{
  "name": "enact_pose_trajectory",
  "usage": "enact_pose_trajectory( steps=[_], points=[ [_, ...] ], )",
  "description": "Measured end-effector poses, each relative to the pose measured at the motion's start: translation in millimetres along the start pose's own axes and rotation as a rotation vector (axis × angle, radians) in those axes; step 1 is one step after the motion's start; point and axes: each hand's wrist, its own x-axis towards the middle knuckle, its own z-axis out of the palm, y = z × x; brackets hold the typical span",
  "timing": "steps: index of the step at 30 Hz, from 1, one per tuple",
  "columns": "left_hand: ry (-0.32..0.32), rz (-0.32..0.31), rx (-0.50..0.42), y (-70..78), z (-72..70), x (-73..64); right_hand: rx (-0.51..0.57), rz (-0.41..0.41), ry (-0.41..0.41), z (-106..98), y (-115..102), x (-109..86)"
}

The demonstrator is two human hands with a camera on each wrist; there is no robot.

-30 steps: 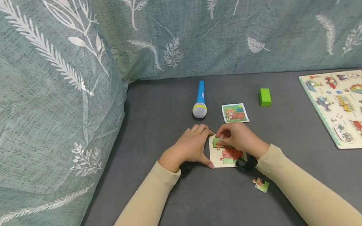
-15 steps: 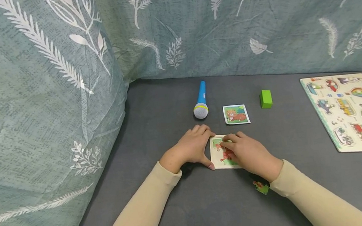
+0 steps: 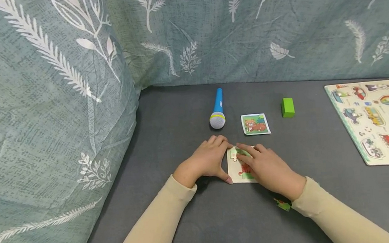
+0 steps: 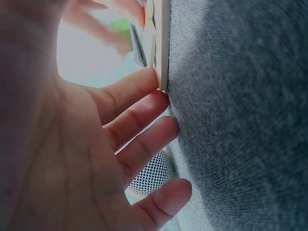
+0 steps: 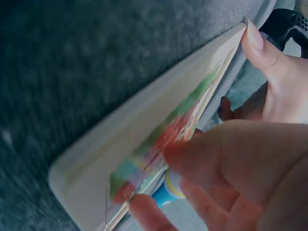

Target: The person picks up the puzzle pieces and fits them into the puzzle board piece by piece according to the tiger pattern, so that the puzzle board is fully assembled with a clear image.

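Note:
My left hand (image 3: 202, 157) holds a small wooden puzzle board (image 3: 233, 174) along its left side, the thumb at the near corner and fingers at the far one. In the left wrist view the index fingertip meets the board's edge (image 4: 163, 45). My right hand (image 3: 271, 170) lies over the board's right half, its extended fingers touching the jigsaw pieces (image 5: 166, 137), which are green and red. A green piece (image 3: 233, 154) sits in the board's far left corner. Partly behind the right wrist, a loose jigsaw piece (image 3: 282, 205) lies on the table.
Beyond the hands are a blue toy microphone (image 3: 217, 110), a tiger picture card (image 3: 255, 124) and a green block (image 3: 288, 108). A larger picture puzzle board (image 3: 375, 128) lies at the right. Leaf-patterned cloth (image 3: 209, 50) hangs behind and along the left of the dark table (image 3: 221, 227).
My right hand has let go of the jigsaw piece it pinched at the board's far left, shifted slightly right and spread its fingers over the pieces. The left hand keeps its hold.

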Motion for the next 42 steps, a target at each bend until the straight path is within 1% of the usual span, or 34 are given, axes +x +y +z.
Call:
enact_pose_trajectory(
  steps=[4, 6, 14, 16, 21, 24, 27, 30, 32, 34, 36, 37, 40, 42],
  points=[
    [0.005, 0.011, -0.004, 0.5, 0.7, 1.6, -0.009, 0.01, -0.059, 0, 1, -0.7],
    [0.005, 0.014, -0.006, 0.2, 0.6, 2.0, -0.004, 0.007, -0.072, -1, 3, 1.3],
    [0.005, 0.01, 0.006, -1.0, 0.1, 1.9, 0.035, -0.035, -0.052, -2, 13, 7.4],
    [0.01, 0.009, 0.006, -0.4, -0.2, 1.5, 0.055, -0.037, -0.052, -2, 14, 6.5],
    [-0.007, 0.008, -0.015, 2.1, 2.0, -0.8, 0.107, -0.019, -0.043, -1, 14, -2.6],
    [-0.006, 0.007, -0.016, 2.2, 2.5, -0.6, 0.102, -0.021, -0.024, 0, 15, -6.1],
    [0.002, 0.007, -0.009, 0.6, 1.1, 0.5, 0.081, -0.039, -0.004, 1, 16, -4.4],
    [0.005, 0.009, -0.011, -2.0, 0.9, 0.3, 0.056, -0.06, -0.006, -1, 17, -1.6],
    [0.006, 0.007, -0.017, -3.0, 1.0, -0.7, 0.042, -0.057, -0.002, -4, 16, -1.3],
    [0.002, 0.001, -0.02, -3.2, 1.0, -1.9, 0.037, -0.041, 0.021, -9, 15, -4.9],
    [-0.001, -0.003, -0.021, -2.8, 1.2, -2.5, 0.075, -0.003, 0.038, -17, 15, -13.5],
    [-0.001, -0.004, -0.022, -2.2, 1.1, -2.8, 0.107, 0.021, 0.035, -22, 15, -19.9],
    [0.001, 0.004, -0.028, -1.4, 0.6, -1.6, 0.221, 0.114, -0.035, -33, 17, -44.3],
    [0.001, 0.006, -0.033, -1.1, -0.3, -1.0, 0.268, 0.188, -0.095, -35, 16, -60.4]
  ],
)
